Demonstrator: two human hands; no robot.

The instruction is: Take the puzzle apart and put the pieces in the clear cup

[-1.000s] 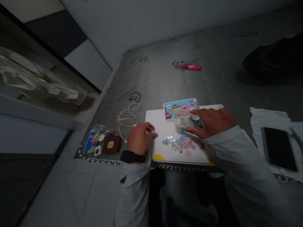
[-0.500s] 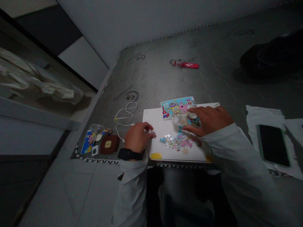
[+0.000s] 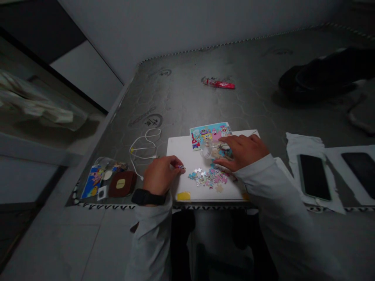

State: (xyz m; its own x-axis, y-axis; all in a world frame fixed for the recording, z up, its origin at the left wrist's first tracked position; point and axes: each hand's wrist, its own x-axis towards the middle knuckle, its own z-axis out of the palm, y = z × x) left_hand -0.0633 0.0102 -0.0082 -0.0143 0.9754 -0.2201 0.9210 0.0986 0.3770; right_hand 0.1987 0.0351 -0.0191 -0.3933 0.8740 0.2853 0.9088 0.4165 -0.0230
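My right hand (image 3: 244,152) is wrapped round a clear jar (image 3: 208,150) lying on its side, its mouth facing left and puzzle pieces inside. Below the jar, a loose pile of pink, blue and pale puzzle pieces (image 3: 208,177) lies on a white board (image 3: 177,146). At the board's left edge my left hand (image 3: 162,173) pinches a small puzzle piece (image 3: 181,168) between thumb and fingers. A colourful cartoon picture card (image 3: 205,132) rests on the board's back edge, behind the jar.
On the left are a white cable (image 3: 143,147), a brown case (image 3: 122,184) and a blue cartoon packet (image 3: 93,181). A red packet (image 3: 219,84) lies farther back. Phones (image 3: 314,177) (image 3: 361,169) rest on white sheets at the right, with a dark bag-like object (image 3: 304,82) behind.
The whole view has shifted, so the things appear farther left, and a second phone shows at the right. Both hands keep their holds, with the jar still on its side.
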